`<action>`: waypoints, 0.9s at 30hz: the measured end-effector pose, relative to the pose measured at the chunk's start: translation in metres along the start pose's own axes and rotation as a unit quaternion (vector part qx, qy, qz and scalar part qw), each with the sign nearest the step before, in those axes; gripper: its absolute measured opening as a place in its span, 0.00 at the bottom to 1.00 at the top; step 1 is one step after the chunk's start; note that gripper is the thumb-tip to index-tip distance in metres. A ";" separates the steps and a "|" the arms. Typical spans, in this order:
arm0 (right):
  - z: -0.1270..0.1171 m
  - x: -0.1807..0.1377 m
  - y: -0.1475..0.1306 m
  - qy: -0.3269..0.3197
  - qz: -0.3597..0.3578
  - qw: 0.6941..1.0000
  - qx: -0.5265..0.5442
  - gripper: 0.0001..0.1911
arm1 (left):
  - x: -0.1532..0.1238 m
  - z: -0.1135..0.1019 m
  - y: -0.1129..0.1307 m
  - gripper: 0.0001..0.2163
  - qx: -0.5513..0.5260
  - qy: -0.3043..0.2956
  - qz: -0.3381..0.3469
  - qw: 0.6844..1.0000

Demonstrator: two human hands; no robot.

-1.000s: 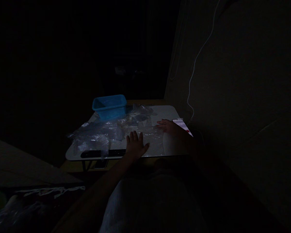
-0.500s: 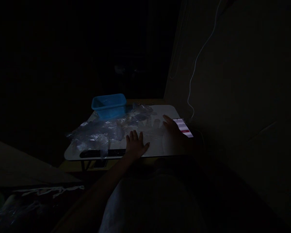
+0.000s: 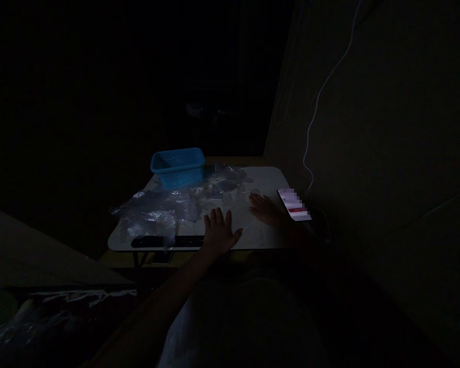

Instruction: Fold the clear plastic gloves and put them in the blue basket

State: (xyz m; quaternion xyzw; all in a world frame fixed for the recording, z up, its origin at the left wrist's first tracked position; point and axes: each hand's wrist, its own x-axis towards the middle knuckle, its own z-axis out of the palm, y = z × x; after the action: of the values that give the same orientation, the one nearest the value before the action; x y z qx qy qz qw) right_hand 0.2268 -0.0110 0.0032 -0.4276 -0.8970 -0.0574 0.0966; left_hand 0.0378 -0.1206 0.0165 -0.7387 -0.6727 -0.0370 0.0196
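Note:
My left hand (image 3: 219, 235) lies flat with spread fingers at the front edge of a small white table (image 3: 266, 179), holding nothing. Over the right half of the tabletop is my right hand (image 3: 266, 209), its fingers stretched out and nothing in them. Clear crumpled plastic bags (image 3: 163, 209) cover the table's left side, left of my left hand. Behind them stands a blue plastic basin (image 3: 180, 168). A phone (image 3: 295, 205) with a lit screen rests at the table's right edge, just beyond my right hand.
The room is very dark. A white cable (image 3: 315, 110) hangs down the wall on the right. More clear plastic (image 3: 19, 329) shows at the lower left. A dark slot (image 3: 149, 242) runs along the table's front edge.
My right hand has moved left, away from the phone, and lowered toward the tabletop, uncovering more of the phone. My left hand stays in place; the view has shifted slightly.

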 end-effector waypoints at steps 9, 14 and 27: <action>-0.010 0.006 -0.012 0.019 -0.032 0.999 0.003 0.25 | 0.001 0.002 -0.001 0.35 0.002 0.006 0.007 1.000; -0.005 0.014 -0.030 -0.006 -0.075 0.997 0.023 0.26 | -0.001 -0.001 -0.001 0.35 0.004 0.003 0.013 1.000; 0.006 0.056 0.000 0.019 0.005 1.000 0.011 0.24 | -0.001 0.001 -0.002 0.35 -0.007 0.000 0.014 1.000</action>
State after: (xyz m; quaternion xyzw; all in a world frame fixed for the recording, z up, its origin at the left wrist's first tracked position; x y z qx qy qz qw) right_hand 0.1920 0.0325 0.0102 -0.4297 -0.8935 -0.0546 0.1184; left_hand 0.0360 -0.1219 0.0151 -0.7483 -0.6618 -0.0419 0.0151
